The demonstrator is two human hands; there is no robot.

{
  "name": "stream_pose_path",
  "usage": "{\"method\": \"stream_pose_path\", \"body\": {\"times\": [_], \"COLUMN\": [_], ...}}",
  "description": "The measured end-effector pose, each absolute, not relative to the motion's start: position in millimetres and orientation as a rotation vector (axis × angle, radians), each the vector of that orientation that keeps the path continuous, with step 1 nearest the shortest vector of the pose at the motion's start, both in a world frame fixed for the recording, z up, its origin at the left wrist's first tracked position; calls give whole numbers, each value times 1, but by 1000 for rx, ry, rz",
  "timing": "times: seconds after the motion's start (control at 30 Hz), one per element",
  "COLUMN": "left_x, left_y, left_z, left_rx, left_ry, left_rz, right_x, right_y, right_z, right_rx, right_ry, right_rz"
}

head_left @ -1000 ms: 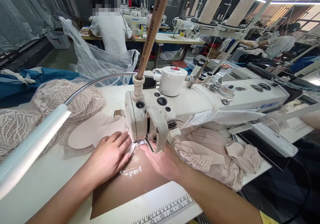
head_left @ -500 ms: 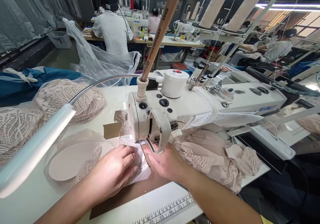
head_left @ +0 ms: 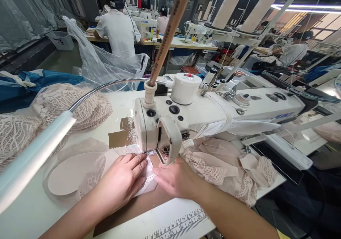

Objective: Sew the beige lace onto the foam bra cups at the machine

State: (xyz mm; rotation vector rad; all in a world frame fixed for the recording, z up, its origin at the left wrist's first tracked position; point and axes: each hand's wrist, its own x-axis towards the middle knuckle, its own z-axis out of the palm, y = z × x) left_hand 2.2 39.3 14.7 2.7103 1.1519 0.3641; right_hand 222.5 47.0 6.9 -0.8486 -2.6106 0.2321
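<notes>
My left hand [head_left: 121, 182] lies flat, fingers together, pressing a beige lace piece [head_left: 145, 182] onto the table just in front of the presser foot [head_left: 150, 153] of a white sewing machine [head_left: 202, 114]. My right hand [head_left: 176, 180] rests on the right edge of the same lace, its fingertips meeting the left hand's under the needle. A smooth beige cup piece [head_left: 70, 176] joined to the lace trails off to the left.
Stacks of lace cups [head_left: 69, 105] lie at the left under a gooseneck lamp [head_left: 32, 157]. More lace pieces [head_left: 234, 171] are heaped right of the needle. A printed ruler [head_left: 178, 226] runs along the near table edge. Another person in a white shirt [head_left: 118, 32] sits at a machine behind.
The lace piece has been drawn toward me from behind the needle, and both hands have shifted with it and now press it flat before the presser foot.
</notes>
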Motion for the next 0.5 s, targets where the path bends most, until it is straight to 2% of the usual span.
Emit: {"method": "stream_pose_path", "body": {"times": [0.5], "left_x": [0], "left_y": [44], "left_z": [13], "left_rx": [2753], "left_ry": [1160], "left_rz": [263], "right_x": [222], "right_y": [43], "right_z": [5], "right_rx": [-851], "right_ry": [-2651], "right_rz": [216]}}
